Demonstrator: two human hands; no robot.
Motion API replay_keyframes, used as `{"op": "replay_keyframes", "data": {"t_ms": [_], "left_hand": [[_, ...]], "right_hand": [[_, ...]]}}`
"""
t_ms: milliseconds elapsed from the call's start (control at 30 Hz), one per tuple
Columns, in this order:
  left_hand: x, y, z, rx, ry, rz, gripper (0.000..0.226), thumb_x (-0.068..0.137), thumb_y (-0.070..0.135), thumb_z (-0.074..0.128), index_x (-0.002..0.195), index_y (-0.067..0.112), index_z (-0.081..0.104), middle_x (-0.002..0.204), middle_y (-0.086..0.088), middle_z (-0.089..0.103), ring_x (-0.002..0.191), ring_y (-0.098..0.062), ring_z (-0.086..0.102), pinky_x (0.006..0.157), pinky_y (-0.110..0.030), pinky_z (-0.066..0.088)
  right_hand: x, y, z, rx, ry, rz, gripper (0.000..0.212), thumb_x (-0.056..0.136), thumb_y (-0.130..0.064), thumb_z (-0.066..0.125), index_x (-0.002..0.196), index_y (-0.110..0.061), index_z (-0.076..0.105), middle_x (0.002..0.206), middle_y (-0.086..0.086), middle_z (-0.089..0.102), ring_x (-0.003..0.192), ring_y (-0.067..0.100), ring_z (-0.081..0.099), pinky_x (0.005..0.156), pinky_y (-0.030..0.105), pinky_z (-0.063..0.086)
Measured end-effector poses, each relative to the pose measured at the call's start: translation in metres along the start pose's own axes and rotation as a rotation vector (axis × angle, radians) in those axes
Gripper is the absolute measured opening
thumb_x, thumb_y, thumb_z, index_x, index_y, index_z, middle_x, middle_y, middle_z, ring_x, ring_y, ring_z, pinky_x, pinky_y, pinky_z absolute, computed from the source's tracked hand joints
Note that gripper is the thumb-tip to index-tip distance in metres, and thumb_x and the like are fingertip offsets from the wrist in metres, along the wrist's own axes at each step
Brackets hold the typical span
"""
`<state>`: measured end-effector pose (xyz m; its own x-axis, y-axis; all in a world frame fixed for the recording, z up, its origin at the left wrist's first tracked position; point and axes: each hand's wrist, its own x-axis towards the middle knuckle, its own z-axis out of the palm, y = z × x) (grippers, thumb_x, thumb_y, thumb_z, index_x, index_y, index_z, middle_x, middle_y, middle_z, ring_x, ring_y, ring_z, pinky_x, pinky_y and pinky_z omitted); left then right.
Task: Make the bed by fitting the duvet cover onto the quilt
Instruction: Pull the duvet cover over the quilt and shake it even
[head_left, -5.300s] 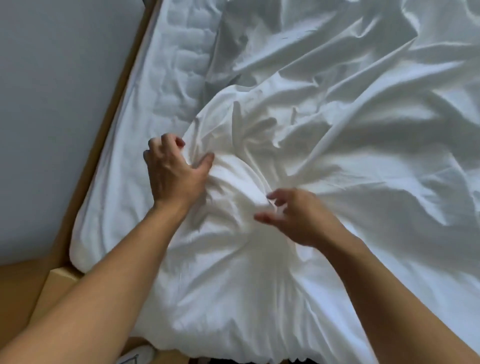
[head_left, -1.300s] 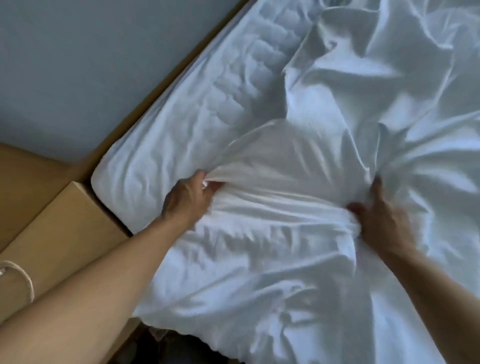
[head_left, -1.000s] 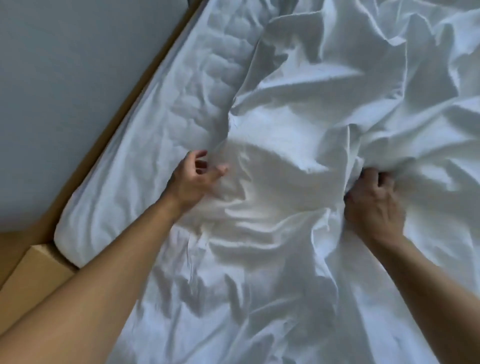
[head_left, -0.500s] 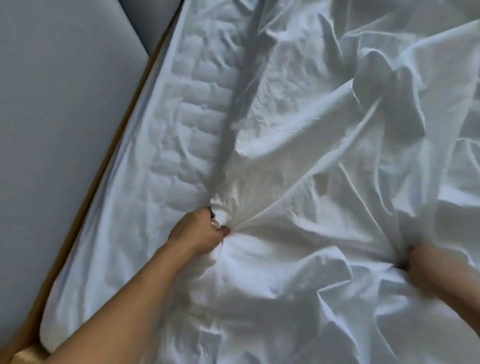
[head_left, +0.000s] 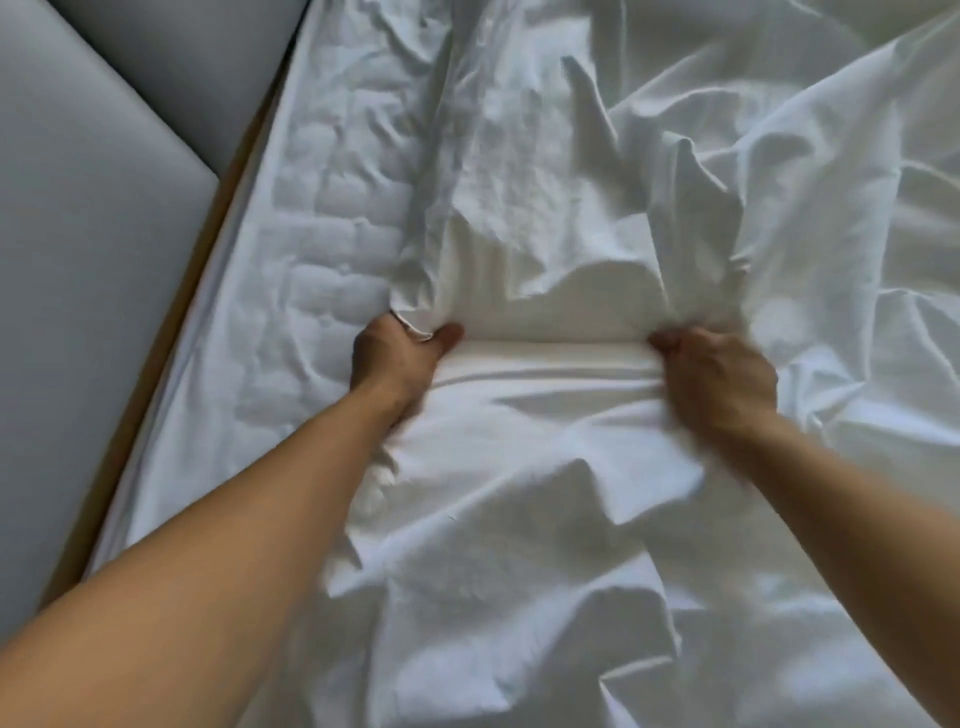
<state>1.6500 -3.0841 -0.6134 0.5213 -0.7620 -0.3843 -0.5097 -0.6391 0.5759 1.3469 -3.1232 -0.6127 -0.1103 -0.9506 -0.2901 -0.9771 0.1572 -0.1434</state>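
Head view, looking down the bed: left hand and right hand now level with each other, farther up the bed than half a second back, when the right one sat low at the right edge and mostly out of sight. Both grips pinching the duvet cover: left with thumb over a gathered corner of cloth and fingers tucked under, right with fingers curled round a bunch, somewhat blurred. Between the two, a straight taut fold where a moment ago lay only slack creases. Cloth beyond that fold heaped loosely toward the far right; cloth nearer, rumpled and draped toward the near edge. Quilted surface bare on the left, beside a wooden bed frame and grey wall panels; hard to say whether that padding is the quilt itself or a mattress pad.

Judged from this: a pull-and-straighten step, drawing one stretch of cover flat and square across the bed. Cover far from fitted, most of it bunched. Next likely to call for an even tug from both hands, then a hunt for the opening or corners. Risk of one side slipping and the fold skewing.
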Motion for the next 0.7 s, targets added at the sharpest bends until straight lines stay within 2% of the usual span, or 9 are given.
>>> {"op": "replay_keyframes", "data": {"t_ms": [67,133,233,300,400,467,533,633,700], "left_hand": [[0.0,0.002,-0.003,0.039,0.061,-0.007,0.057,0.074,0.059,0.081,0.104,0.011,0.073,0.107,-0.016,0.074,0.101,-0.034,0.069,0.071,-0.029,0.042],[-0.009,0.007,0.001,0.12,0.078,-0.03,0.061,0.074,0.061,0.079,0.109,0.013,0.067,0.11,-0.017,0.072,0.103,-0.037,0.067,0.073,-0.032,0.044],[-0.013,0.009,0.003,0.234,-0.018,-0.031,0.082,0.065,0.067,0.081,0.124,0.018,0.052,0.121,-0.012,0.066,0.111,-0.034,0.062,0.083,-0.036,0.049],[0.005,0.016,-0.008,0.166,-0.112,-0.035,0.106,0.049,0.073,0.085,0.13,0.017,0.045,0.126,-0.006,0.06,0.115,-0.029,0.059,0.093,-0.04,0.052],[0.044,0.043,-0.019,-0.269,-0.084,-0.171,0.128,0.034,0.077,0.082,0.14,0.014,0.048,0.131,0.002,0.058,0.11,-0.021,0.062,0.096,-0.04,0.055],[0.061,0.06,-0.008,-0.37,-0.129,-0.173,0.103,0.048,0.068,0.087,0.129,0.009,0.062,0.123,-0.001,0.068,0.104,-0.023,0.069,0.093,-0.044,0.057],[0.064,0.066,0.014,-0.267,-0.129,-0.103,0.07,0.062,0.054,0.09,0.112,0.009,0.07,0.108,-0.006,0.074,0.097,-0.026,0.072,0.089,-0.042,0.059],[0.066,0.062,0.028,0.026,0.027,-0.019,0.069,0.064,0.06,0.087,0.108,0.013,0.064,0.111,-0.011,0.071,0.102,-0.03,0.067,0.082,-0.034,0.053],[0.062,0.061,0.032,0.079,0.037,-0.032,0.074,0.059,0.065,0.086,0.111,0.018,0.062,0.115,-0.009,0.07,0.104,-0.03,0.067,0.083,-0.034,0.053]], "right_hand": [[0.003,0.034,-0.016,-0.042,-0.008,0.086,0.036,0.1,-0.044,0.046,0.106,-0.021,0.073,0.107,0.023,0.07,0.096,0.042,0.066,0.077,0.041,0.046],[0.003,0.069,-0.033,-0.1,-0.132,0.171,0.032,0.1,-0.041,0.048,0.111,-0.026,0.074,0.11,0.023,0.069,0.099,0.041,0.066,0.082,0.043,0.048],[0.002,0.102,-0.061,-0.227,-0.276,0.264,0.037,0.095,-0.052,0.049,0.112,-0.03,0.073,0.109,0.016,0.069,0.097,0.036,0.066,0.085,0.045,0.054],[0.013,0.093,-0.068,-0.183,-0.125,0.228,0.05,0.092,-0.062,0.045,0.111,-0.022,0.068,0.109,0.017,0.066,0.096,0.038,0.065,0.083,0.048,0.053],[0.047,0.027,-0.064,-0.014,0.264,0.047,0.063,0.089,-0.065,0.054,0.124,-0.013,0.05,0.12,0.023,0.056,0.107,0.046,0.057,0.08,0.053,0.049],[0.078,-0.011,-0.052,0.052,0.171,0.06,0.071,0.089,-0.065,0.056,0.131,-0.009,0.045,0.128,0.025,0.055,0.117,0.045,0.054,0.089,0.053,0.047],[0.104,-0.011,-0.031,0.013,-0.036,0.136,0.06,0.097,-0.061,0.046,0.124,-0.007,0.057,0.123,0.025,0.061,0.114,0.042,0.059,0.092,0.047,0.047],[0.106,0.035,-0.024,-0.07,-0.025,0.171,0.06,0.102,-0.058,0.033,0.107,-0.01,0.069,0.106,0.023,0.07,0.098,0.04,0.067,0.078,0.041,0.046],[0.098,0.062,-0.031,-0.116,0.003,0.23,0.063,0.101,-0.06,0.031,0.107,-0.01,0.069,0.107,0.023,0.069,0.099,0.041,0.066,0.082,0.045,0.048]]}}
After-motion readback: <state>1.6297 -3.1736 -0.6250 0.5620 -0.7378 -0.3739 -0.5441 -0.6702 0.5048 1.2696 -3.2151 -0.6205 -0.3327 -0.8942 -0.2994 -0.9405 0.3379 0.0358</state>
